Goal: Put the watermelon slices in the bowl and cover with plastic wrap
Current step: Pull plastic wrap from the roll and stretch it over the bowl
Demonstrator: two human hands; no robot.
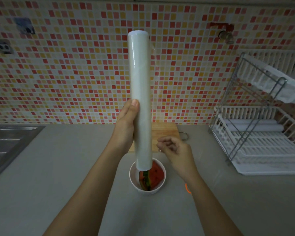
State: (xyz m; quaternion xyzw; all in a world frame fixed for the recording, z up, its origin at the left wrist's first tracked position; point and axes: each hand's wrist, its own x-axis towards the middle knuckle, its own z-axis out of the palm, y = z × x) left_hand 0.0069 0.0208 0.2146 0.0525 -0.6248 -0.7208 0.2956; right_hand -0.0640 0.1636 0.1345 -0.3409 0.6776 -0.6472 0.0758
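A white roll of plastic wrap (140, 92) stands upright in the air above the counter, gripped low down by my left hand (125, 126). A thin clear sheet of film (156, 99) peels off the roll's right side. My right hand (174, 150) pinches the lower edge of that film just right of the roll. Below the roll sits a white bowl (132, 178) holding watermelon slices (154, 176), red flesh with green rind. The roll's lower end hides part of the bowl.
A wooden cutting board (165, 133) lies behind the hands. A steel sink (5, 143) is at the left. A white dish rack (262, 133) with rolls on its lower shelf stands at the right. A tap (226, 35) juts from the tiled wall.
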